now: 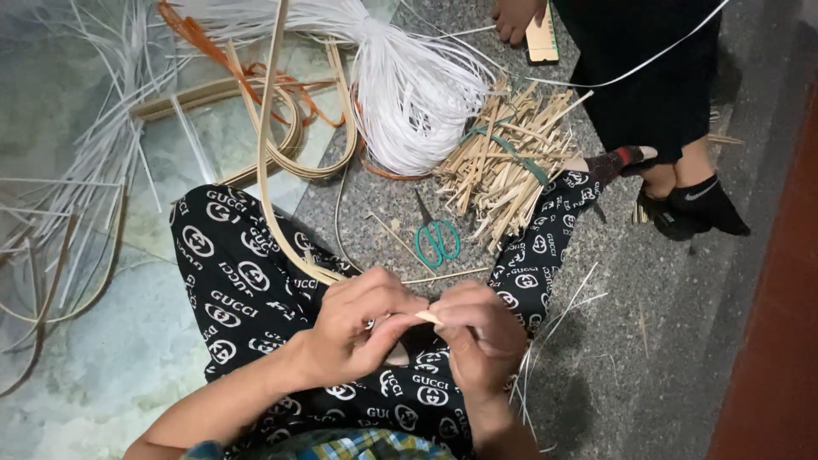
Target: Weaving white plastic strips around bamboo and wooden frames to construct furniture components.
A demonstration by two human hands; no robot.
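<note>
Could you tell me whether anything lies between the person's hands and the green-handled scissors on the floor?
Nothing visible does. Both the left hand and right hand pinch a thin cane strip; the scissors lie just beyond on bare stone floor, between the knees.

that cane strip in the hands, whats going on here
A person sits on the stone floor with legs apart. Both the left hand and the right hand pinch the end of a long flat cane strip, which runs up and away over the left leg. Between the legs lie green-handled scissors. Beyond them are a tied bundle of short split sticks and a hank of white strands. Another person in black stands at upper right.
</note>
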